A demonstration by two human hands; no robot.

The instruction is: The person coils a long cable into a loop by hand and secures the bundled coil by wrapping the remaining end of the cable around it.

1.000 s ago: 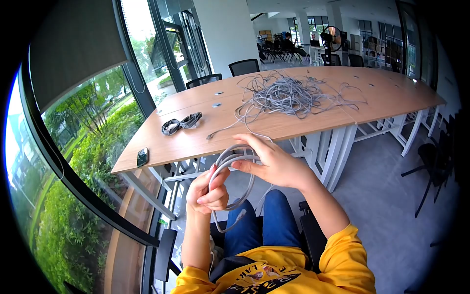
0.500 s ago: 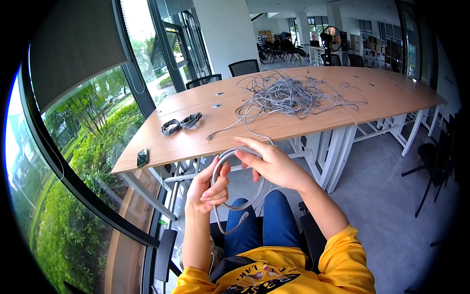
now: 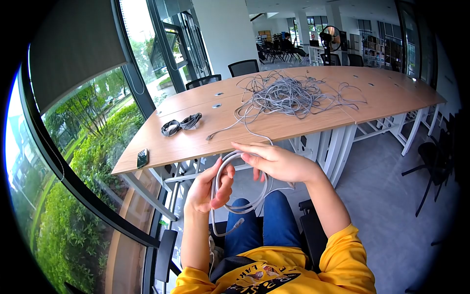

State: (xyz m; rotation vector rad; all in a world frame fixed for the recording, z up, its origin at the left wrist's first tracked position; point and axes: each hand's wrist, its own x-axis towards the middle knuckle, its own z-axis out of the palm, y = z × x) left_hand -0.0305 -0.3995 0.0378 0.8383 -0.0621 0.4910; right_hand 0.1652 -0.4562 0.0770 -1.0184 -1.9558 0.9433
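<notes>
A grey network cable (image 3: 243, 211) hangs in a loose coil of a few loops above my lap. My left hand (image 3: 209, 188) grips the left side of the coil, with fingers curled through the loops. Over the top right of the coil lies my right hand (image 3: 286, 165), its index finger stretched out and the cable between thumb and fingers. One end with a clear plug (image 3: 238, 223) dangles below my left hand. From my right hand a strand runs up to the tangled pile of grey cable (image 3: 293, 95) on the wooden table (image 3: 196, 142).
A tied dark grey cable bundle (image 3: 181, 124) and a black phone-like object (image 3: 142, 158) lie on the table's left part. Chairs (image 3: 243, 67) stand behind it. A fan (image 3: 331, 39) and a seated person (image 3: 289, 45) are farther back. Windows line the left.
My right hand has moved slightly right and down, its fingers flatter over the coil. The loops have shifted a little, and my left fingers have loosened slightly. The table's contents stay put.
</notes>
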